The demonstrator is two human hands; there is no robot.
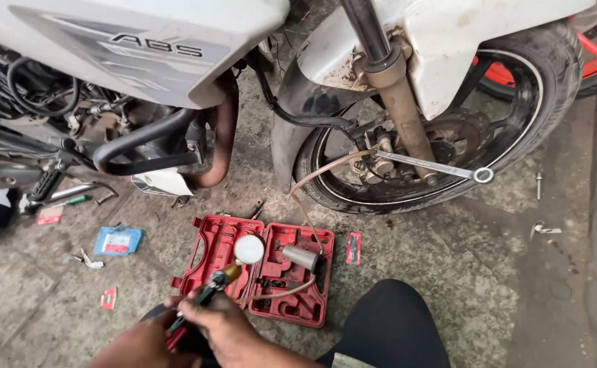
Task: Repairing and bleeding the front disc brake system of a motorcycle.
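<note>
Both hands wrapped round hand vacuum pump (206, 300), low centre: left hand (145, 344) clenched on red grip, right hand (223, 327) clasping body. Gauge (249, 249) faces up, readable. Clear hose (312, 180) runs to brake caliper (380, 160); spanner (435, 168) hangs there. Open red case (291, 310) on floor, within reach.

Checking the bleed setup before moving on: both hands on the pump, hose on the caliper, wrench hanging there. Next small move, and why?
Probably squeeze the hand pump while watching its gauge. Both the left hand and right hand grip it, the hose already runs up to the caliper, and the wrench sits in place untouched.
</note>
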